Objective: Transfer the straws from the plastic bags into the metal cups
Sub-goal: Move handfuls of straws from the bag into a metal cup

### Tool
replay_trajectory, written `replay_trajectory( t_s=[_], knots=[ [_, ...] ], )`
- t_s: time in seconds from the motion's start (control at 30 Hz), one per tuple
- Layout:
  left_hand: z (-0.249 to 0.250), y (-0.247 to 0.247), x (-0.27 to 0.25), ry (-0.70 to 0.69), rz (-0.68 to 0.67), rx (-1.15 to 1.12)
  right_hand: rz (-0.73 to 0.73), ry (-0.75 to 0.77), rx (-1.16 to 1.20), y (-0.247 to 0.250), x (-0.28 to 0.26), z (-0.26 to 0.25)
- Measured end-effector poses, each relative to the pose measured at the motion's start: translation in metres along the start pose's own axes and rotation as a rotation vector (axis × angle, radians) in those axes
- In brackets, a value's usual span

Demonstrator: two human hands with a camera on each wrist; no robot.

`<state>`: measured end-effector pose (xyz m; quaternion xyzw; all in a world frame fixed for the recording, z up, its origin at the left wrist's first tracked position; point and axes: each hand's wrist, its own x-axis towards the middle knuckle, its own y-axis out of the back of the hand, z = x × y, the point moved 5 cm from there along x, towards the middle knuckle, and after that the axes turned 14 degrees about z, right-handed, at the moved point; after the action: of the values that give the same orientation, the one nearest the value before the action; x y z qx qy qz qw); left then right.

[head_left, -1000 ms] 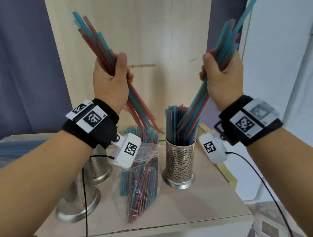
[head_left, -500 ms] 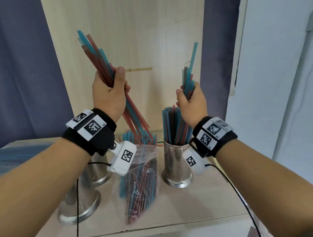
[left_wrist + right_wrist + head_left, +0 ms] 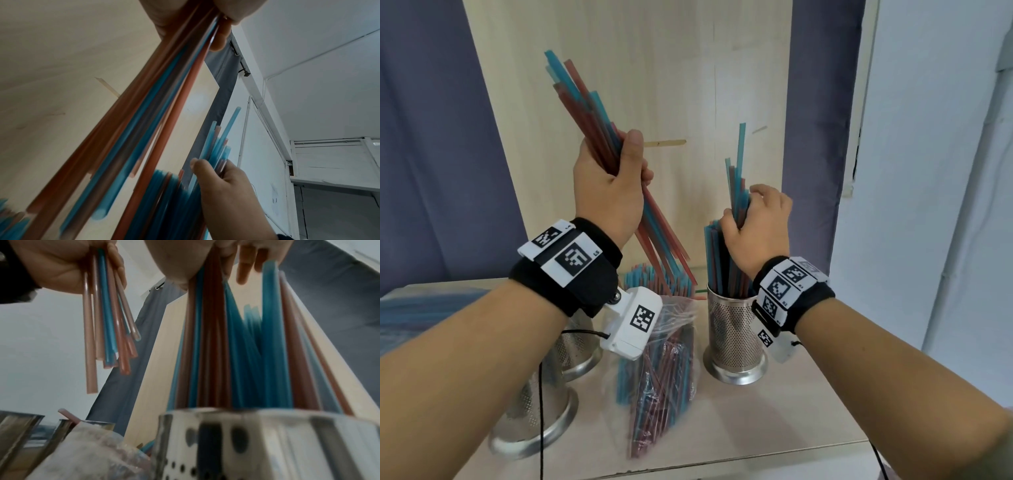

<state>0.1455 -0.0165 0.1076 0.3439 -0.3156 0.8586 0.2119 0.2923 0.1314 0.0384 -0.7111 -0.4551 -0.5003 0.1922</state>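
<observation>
My left hand point(image 3: 609, 192) grips a slanted bundle of blue and red straws point(image 3: 578, 106) held up over the plastic bag point(image 3: 664, 370), which stands on the table with more straws inside. My right hand point(image 3: 755, 222) holds a second bundle of straws point(image 3: 736, 178) upright, their lower ends inside the perforated metal cup point(image 3: 732, 335) on the right, which has several straws in it. In the left wrist view my right hand point(image 3: 222, 181) is wrapped round its straws. The right wrist view has the cup rim point(image 3: 267, 415) close below my fingers point(image 3: 242, 264).
Two more metal cups point(image 3: 530, 421) point(image 3: 580, 349) stand at the table's left, partly behind my left forearm. A wooden panel point(image 3: 654, 68) rises behind the table, with grey curtains on both sides. The table's front edge point(image 3: 688, 462) runs near me.
My right hand has come down and left from high on the right, lowering its straws into the right cup. The left hand has stayed about where it was with its bundle.
</observation>
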Motion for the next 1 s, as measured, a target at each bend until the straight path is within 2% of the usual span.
replay_trajectory(
  t_s=[0.1, 0.23, 0.3, 0.4, 0.53, 0.67, 0.73, 1.0],
  knots=[
    [0.002, 0.001, 0.0, -0.008, 0.002, 0.011, 0.047, 0.036, -0.18, 0.002, -0.003, 0.006],
    [0.003, 0.002, -0.002, -0.008, -0.001, 0.006, -0.075, -0.129, -0.201, -0.006, -0.014, 0.018],
    [0.003, 0.003, -0.002, -0.01, -0.001, 0.003, -0.052, -0.159, -0.085, -0.002, -0.012, 0.018],
    [0.002, 0.005, -0.002, -0.011, -0.005, 0.0, -0.054, -0.145, 0.225, 0.005, 0.003, 0.015],
    [0.0, 0.007, 0.0, -0.017, -0.005, 0.007, -0.113, 0.014, 0.355, 0.015, 0.033, 0.008],
    [-0.004, 0.008, 0.0, -0.008, -0.001, 0.008, -0.221, 0.268, 0.302, 0.017, 0.048, -0.007],
    [-0.005, 0.008, -0.002, 0.001, 0.001, 0.007, -0.299, 0.34, 0.226, 0.012, 0.046, -0.01],
    [-0.014, 0.009, -0.008, 0.01, 0.003, 0.003, -0.452, 0.348, 0.081, 0.007, 0.013, -0.001]
  ],
)
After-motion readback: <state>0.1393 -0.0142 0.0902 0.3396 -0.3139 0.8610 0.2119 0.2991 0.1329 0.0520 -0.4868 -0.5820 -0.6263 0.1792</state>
